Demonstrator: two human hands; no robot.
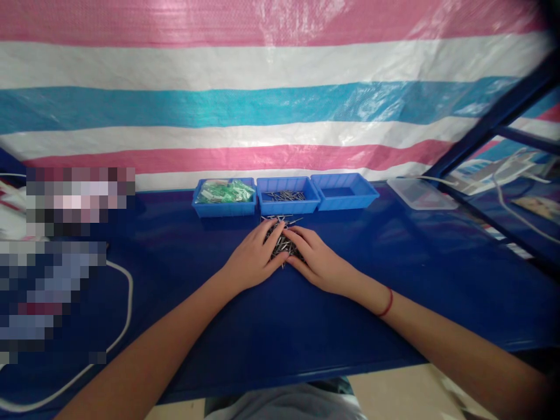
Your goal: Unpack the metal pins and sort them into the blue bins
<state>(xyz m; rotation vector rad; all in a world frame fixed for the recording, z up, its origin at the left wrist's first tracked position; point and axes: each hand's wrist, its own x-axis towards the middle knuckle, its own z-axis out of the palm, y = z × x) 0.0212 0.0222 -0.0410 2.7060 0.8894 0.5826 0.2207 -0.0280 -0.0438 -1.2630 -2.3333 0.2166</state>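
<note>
A loose heap of small grey metal pins (282, 242) lies on the blue table (280, 326) just in front of the middle blue bin. My left hand (255, 255) lies flat on the left side of the heap, fingers stretched over the pins. My right hand (315, 256) lies flat on the right side, fingers pointing left across the pins; a red band circles that wrist. Both hands cup the heap between them, and neither lifts anything.
Three blue bins stand in a row behind the heap: the left one (224, 197) holds green-and-clear packets, the middle one (287, 195) holds more pins, the right one (344, 191) looks bare. A clear lid (420, 193) lies further right. A white cable (125, 303) curves at left.
</note>
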